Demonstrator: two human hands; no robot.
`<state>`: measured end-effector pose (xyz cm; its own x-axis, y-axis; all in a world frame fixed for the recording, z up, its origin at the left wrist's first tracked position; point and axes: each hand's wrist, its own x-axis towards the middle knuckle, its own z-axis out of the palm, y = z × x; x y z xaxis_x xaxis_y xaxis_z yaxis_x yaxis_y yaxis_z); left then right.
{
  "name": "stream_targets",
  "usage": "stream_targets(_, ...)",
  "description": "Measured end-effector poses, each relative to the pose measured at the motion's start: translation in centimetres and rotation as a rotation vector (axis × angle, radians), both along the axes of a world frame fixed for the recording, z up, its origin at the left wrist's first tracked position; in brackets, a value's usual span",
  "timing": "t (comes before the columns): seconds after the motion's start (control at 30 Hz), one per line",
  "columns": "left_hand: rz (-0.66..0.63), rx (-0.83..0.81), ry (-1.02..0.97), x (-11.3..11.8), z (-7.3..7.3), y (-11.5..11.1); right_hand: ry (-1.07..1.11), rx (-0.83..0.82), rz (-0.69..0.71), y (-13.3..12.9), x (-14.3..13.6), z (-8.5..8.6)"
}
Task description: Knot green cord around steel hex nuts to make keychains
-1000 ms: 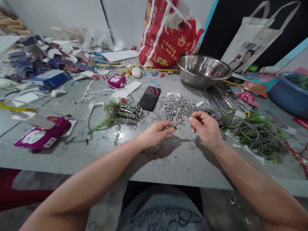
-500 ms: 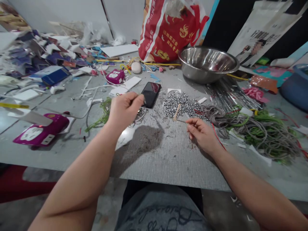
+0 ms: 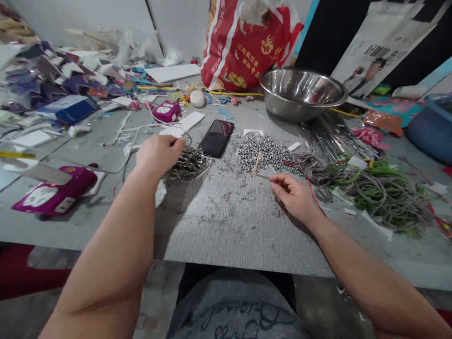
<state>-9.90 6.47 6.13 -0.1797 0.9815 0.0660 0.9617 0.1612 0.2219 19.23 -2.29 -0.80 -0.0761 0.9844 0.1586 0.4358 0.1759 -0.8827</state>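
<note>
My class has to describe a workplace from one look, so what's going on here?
A person works at a cluttered table. Their right hand pinches a thin dark piece that reaches a small tan strip beside a pile of small metal beads. The left hand is at a beaded bundle; whether it grips anything is unclear. Grey and green cords lie to the right.

Reaches both arms (image 3: pixel 118 235) forward, curling the left hand (image 3: pixel 158 153) palm-down and closing the right hand (image 3: pixel 291 193) in a pinch.
</note>
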Motion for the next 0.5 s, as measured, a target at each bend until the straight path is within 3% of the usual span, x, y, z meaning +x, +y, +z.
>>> stream_targets(0.17,0.084,0.028,0.006,-0.4,-0.7,0.4,-0.128,0.129,-0.079,0.7,0.9,0.3)
stream_targets(0.37,-0.019,0.485,-0.063,0.1,-2.0,0.6,-0.361,0.285,-0.39,1.9,4.3,2.7)
stream_targets(0.5,-0.18,0.649,-0.085,1.8,-2.8,-0.2,-0.642,0.257,-0.621,2.8,7.2,3.5)
